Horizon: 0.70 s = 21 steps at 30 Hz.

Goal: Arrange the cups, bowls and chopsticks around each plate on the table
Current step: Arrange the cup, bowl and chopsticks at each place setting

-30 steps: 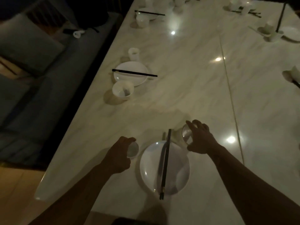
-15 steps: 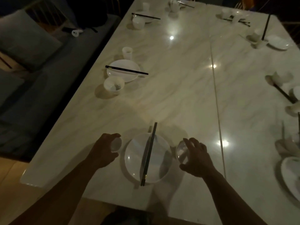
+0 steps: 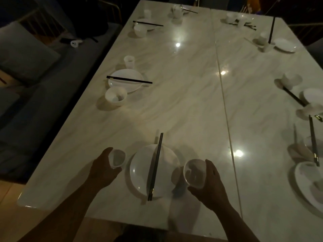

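Observation:
A white plate [image 3: 139, 173] lies near the table's front edge with a pair of dark chopsticks [image 3: 156, 165] laid across it lengthwise. My left hand [image 3: 103, 168] grips a small white cup [image 3: 118, 158] just left of the plate. My right hand [image 3: 209, 184] grips a white bowl [image 3: 194, 172] just right of the plate, tilted so its opening faces the plate. Whether the bowl touches the table I cannot tell.
The marble table [image 3: 174, 110] carries other settings: a plate [image 3: 125, 80] with chopsticks [image 3: 129, 79], cup [image 3: 129, 61] and bowl [image 3: 115, 96] at left, more at the far end, loose dishes along the right edge. A grey sofa [image 3: 26, 67] runs along the left.
My right hand has carried the bowl from beyond the plate's upper right down to its right side. My left hand stays on the cup. The camera view has pulled back.

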Each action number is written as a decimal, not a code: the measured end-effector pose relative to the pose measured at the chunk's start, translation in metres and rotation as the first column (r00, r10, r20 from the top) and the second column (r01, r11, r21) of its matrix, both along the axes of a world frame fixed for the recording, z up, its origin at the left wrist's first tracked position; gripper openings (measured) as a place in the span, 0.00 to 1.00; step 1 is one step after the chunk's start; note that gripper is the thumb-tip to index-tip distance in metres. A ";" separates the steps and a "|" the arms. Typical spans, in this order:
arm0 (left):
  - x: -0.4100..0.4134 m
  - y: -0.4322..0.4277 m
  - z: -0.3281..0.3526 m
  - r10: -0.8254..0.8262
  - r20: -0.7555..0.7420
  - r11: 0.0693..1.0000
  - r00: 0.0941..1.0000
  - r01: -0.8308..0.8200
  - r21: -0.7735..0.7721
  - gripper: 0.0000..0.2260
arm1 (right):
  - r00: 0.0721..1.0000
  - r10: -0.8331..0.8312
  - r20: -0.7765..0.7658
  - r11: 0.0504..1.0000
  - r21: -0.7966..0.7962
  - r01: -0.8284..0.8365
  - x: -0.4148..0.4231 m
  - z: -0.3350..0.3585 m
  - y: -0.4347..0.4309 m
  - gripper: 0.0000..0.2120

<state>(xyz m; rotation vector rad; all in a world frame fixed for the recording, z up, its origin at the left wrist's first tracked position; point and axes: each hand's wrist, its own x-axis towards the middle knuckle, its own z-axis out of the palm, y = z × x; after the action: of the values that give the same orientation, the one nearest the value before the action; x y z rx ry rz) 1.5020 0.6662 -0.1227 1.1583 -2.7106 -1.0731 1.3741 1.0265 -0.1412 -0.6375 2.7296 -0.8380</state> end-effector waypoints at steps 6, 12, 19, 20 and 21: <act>0.007 -0.001 0.000 -0.017 -0.030 0.999 0.999 0.018 0.027 0.40 | 1.000 -0.002 0.003 0.999 -0.042 0.002 0.006 0.007 0.000 0.45; 0.012 -0.001 -0.001 0.005 -0.051 0.997 0.999 -0.001 0.080 0.40 | 1.000 0.010 -0.018 1.000 0.004 -0.010 0.005 -0.002 0.004 0.49; 0.013 -0.001 -0.002 0.017 -0.069 0.996 0.997 -0.010 0.093 0.40 | 0.999 0.036 -0.001 0.999 -0.013 -0.036 0.005 0.007 0.000 0.46; 0.014 -0.001 -0.003 0.019 -0.070 0.996 0.997 -0.012 0.091 0.40 | 0.999 0.039 -0.003 0.999 -0.018 -0.039 0.005 0.007 0.001 0.45; 0.014 0.000 -0.003 0.019 -0.064 0.996 0.998 -0.013 0.087 0.40 | 0.999 0.037 -0.004 0.999 -0.022 -0.038 0.005 0.008 0.000 0.44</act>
<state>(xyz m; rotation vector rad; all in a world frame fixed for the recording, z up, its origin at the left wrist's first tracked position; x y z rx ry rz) 1.5159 0.6663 -0.1257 1.1336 -2.6259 -1.2150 1.3795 1.0267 -0.1330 -0.6931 2.7065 -0.8599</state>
